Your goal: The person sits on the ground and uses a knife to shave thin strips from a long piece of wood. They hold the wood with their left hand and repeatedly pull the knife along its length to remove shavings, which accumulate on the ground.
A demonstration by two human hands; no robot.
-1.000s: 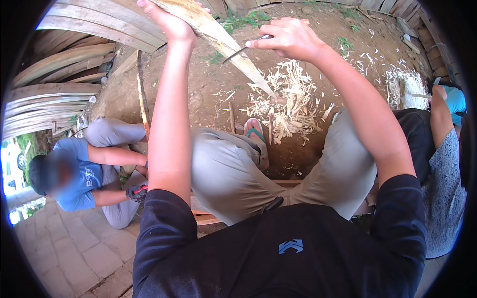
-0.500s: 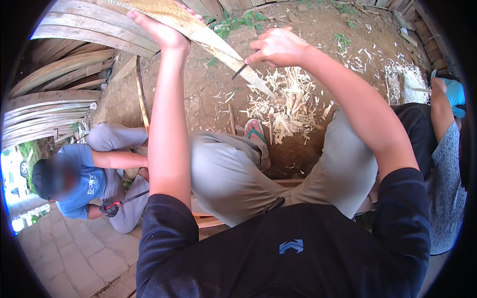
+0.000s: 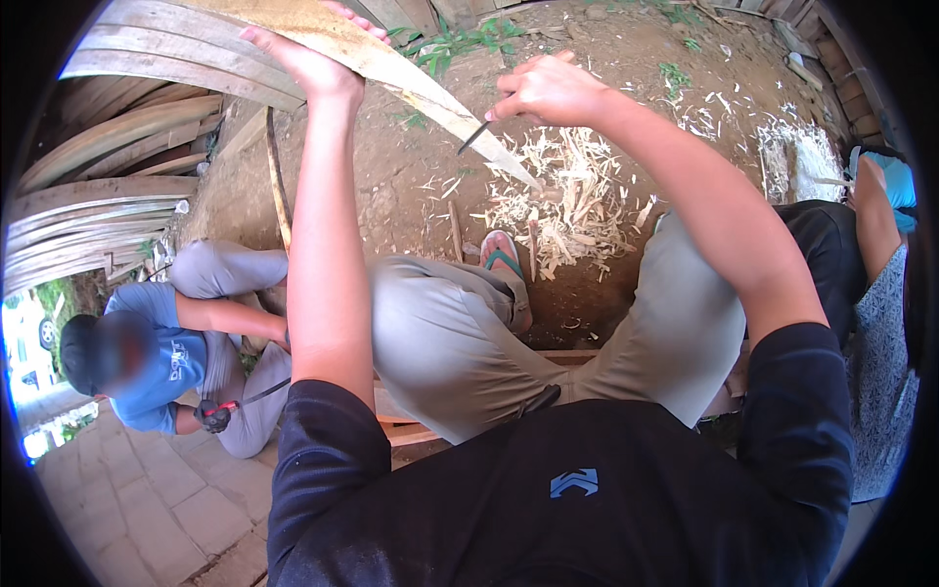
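Note:
A long pale wooden plank (image 3: 401, 78) slants from the upper left down to a narrow tip above the dirt floor. My left hand (image 3: 318, 73) grips it from beneath near its upper part, thumb on one side and fingertips showing past the other edge. My right hand (image 3: 550, 90) is closed around a knife, whose handle is mostly hidden in the fist. The dark knife blade (image 3: 473, 138) lies across the plank near its lower end. Below the tip, curled wood shavings (image 3: 567, 201) are heaped on the ground.
At left, a seated person (image 3: 161, 357) in a blue shirt holds a long blade with a red handle in a gloved hand. Stacked boards (image 3: 108, 215) line the left side. Another person's arm (image 3: 873, 210) shows at right. My sandalled foot (image 3: 501, 252) is near the shavings.
My left hand and the upper plank have shifted slightly left. The knife stays at nearly the same place on the wood. The seated person's blade has moved a little.

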